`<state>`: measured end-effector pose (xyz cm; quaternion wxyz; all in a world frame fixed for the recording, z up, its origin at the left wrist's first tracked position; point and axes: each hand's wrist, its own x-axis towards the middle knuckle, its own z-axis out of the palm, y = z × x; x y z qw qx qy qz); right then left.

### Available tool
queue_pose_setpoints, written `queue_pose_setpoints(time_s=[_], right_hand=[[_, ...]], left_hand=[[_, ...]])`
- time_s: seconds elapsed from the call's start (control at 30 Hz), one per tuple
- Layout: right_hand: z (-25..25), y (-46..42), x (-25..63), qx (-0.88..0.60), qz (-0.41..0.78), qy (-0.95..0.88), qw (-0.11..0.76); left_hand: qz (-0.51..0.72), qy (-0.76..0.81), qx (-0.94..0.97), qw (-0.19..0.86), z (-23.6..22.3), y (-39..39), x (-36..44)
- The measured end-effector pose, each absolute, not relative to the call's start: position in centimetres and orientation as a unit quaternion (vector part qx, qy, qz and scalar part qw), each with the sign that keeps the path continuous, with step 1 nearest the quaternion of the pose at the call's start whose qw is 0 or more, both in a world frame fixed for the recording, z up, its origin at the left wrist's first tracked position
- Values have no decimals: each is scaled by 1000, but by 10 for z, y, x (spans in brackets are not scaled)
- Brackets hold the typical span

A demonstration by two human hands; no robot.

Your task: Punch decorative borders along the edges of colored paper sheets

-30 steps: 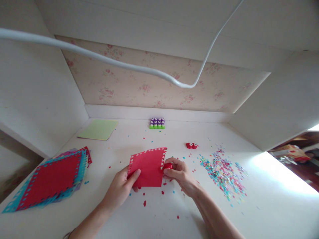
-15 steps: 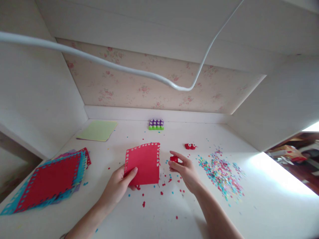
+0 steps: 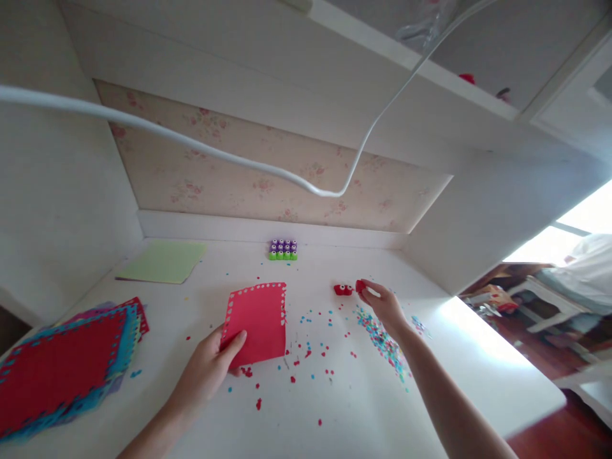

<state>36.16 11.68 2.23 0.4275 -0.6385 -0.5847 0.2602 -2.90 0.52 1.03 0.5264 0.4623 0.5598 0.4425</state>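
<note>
My left hand (image 3: 206, 362) is closed on a red sheet of paper (image 3: 261, 328), thumb on top. Shaped holes run along the sheet's top, left and part of its right edge. Between the fingertips of my right hand (image 3: 385, 308) is a small red craft punch (image 3: 360, 286), just right of two more red punches (image 3: 343, 290) on the desk. Under and beside my right forearm lies a heap of coloured confetti (image 3: 380, 341). Red and blue cut-outs are scattered between the hands.
Purple and green punches (image 3: 283, 249) stand in rows near the back wall. At the left lies a stack of punched coloured sheets (image 3: 62, 373), with pale green paper (image 3: 162, 261) behind it. A white cable (image 3: 268, 167) hangs across the upper view.
My right hand has moved right and away from the red paper, carrying the red punch to the other red punches. My left hand still holds the paper. The view has turned right.
</note>
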Motion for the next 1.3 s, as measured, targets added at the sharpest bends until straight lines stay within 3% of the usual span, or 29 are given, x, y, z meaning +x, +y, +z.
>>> queue_pose_setpoints(time_s=[0.3, 0.57, 0.9, 1.17, 1.3], right_hand=[[15, 146, 389, -701, 99, -662, 247], [17, 157, 379, -700, 42, -698, 145], [44, 169, 360, -718, 14, -682, 138], [21, 209, 249, -602, 53, -788, 120], [14, 237, 210, -572, 45, -813, 101]], left_hand=[[434, 565, 475, 517, 3, 8, -33], [424, 564, 483, 519, 7, 7, -31], [428, 569, 497, 496, 1, 8, -34], [438, 590, 552, 394, 1, 10, -37], [428, 600, 534, 415, -3, 10, -38]])
